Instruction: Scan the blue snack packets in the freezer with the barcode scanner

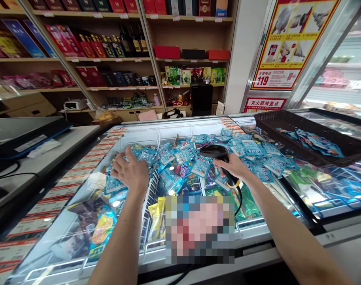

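Note:
My right hand grips the handle of a black barcode scanner, its head pointing left over small blue packets. A cable runs down from the scanner's yellow-ringed base. My left hand is spread flat over the left end of the packets; whether it presses on one I cannot make out. Many of these blue packets with white printed labels lie scattered on the glass lid of a chest freezer. Through the glass show wire baskets with yellow ice-cream wrappers and other bags.
A dark brown plastic tray with more blue packets rests on the freezer's right side. At left stands a counter with a flat dark device. Shelves of boxes and bottles line the back. A pixelated patch covers the front middle.

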{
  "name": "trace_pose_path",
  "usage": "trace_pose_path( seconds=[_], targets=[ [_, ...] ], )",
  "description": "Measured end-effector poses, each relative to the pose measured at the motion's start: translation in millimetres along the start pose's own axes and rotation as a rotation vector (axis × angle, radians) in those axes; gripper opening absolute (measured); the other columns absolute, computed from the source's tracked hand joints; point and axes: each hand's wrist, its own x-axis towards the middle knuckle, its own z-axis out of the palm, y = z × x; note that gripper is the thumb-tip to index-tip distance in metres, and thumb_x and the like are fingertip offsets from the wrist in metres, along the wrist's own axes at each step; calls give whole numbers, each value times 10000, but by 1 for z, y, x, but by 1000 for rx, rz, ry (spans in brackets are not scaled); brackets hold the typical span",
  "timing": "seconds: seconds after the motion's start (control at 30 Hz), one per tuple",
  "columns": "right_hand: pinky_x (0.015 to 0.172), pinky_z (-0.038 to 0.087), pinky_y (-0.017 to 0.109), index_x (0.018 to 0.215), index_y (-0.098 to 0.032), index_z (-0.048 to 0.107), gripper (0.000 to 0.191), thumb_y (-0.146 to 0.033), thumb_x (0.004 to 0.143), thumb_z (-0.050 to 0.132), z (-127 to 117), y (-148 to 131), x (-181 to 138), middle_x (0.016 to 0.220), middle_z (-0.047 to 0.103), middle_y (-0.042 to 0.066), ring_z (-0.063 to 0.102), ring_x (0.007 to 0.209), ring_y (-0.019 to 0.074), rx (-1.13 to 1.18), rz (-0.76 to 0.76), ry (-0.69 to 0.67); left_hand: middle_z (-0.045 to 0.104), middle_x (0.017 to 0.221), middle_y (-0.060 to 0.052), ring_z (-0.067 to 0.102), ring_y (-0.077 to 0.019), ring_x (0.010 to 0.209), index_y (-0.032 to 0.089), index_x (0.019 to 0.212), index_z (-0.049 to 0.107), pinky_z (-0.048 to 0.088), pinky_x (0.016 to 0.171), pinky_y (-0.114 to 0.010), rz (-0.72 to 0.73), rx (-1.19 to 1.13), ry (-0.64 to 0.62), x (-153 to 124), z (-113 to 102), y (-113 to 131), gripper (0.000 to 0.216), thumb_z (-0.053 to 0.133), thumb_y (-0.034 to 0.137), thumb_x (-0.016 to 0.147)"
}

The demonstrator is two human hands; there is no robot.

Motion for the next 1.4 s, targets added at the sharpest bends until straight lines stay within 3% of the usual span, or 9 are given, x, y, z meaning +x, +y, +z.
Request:
trace_pose_path(
  seconds=[0.1,0.23,0.33,0.53,0.67,0.77,1.0,1.23,1.4],
  targets=[
    [465,472,285,760,-175,646,307,-477,760,593,0,1,1,605,664,47,576,424,154,37,14,-7,359,1424,-123,267,-319,1319,246,1317,416,140,1034,-554,263,-84,-142,-6,1,13,487,446,183,834],
    [459,488,284,772,-170,627,313,-481,757,594,0,1,1,730,679,61,585,437,144,88,13,-19,326,1464,-41,221,-226,1367,293,1314,432,194,1065,-441,636,-229,-433,-18,20,29,433,382,245,887],
    [447,483,280,788,-162,622,326,-485,760,589,0,2,1,749,681,72,591,441,147,76,18,-14,340,1458,-33,222,-206,1369,302,1307,442,188,1075,-421,735,-255,-547,-26,37,33,410,369,299,904],
    [463,480,271,795,-153,627,326,-474,777,577,-2,3,0,677,680,71,602,457,155,8,18,-13,388,1427,-84,255,-223,1356,218,1072,578,199,1066,-439,709,-194,-567,-29,49,39,355,305,395,928],
    [474,484,271,801,-148,627,321,-462,788,566,-2,1,0,732,692,80,609,469,154,-5,26,-23,597,1192,-109,488,-237,1175,187,1006,566,213,1049,-462,707,-171,-586,-31,44,48,360,322,437,920],
    [477,488,272,801,-153,623,304,-451,792,562,-2,0,0,758,695,77,612,473,154,-8,33,-22,628,1060,-87,542,-252,1060,201,878,577,250,1015,-474,669,-177,-554,-32,41,52,301,431,464,873],
    [468,491,271,815,-150,614,314,-458,791,560,-2,-1,-1,745,683,73,615,481,159,0,42,-27,528,1135,-164,523,-285,1040,141,1254,413,415,830,-387,450,-365,-526,-31,51,50,524,535,404,818],
    [475,489,257,842,-138,614,323,-453,794,558,-3,-2,-1,772,685,83,615,482,147,-4,41,-33,585,838,-49,540,-176,663,171,1032,509,425,643,-314,114,-689,-532,-31,54,49,356,528,446,807],
    [480,492,263,845,-138,614,323,-453,796,557,-4,-1,-1,770,682,82,610,476,145,15,25,-32,538,721,-2,542,-168,671,189,956,519,428,605,-287,-70,-964,-525,-36,48,53,345,641,405,717]
  ],
)
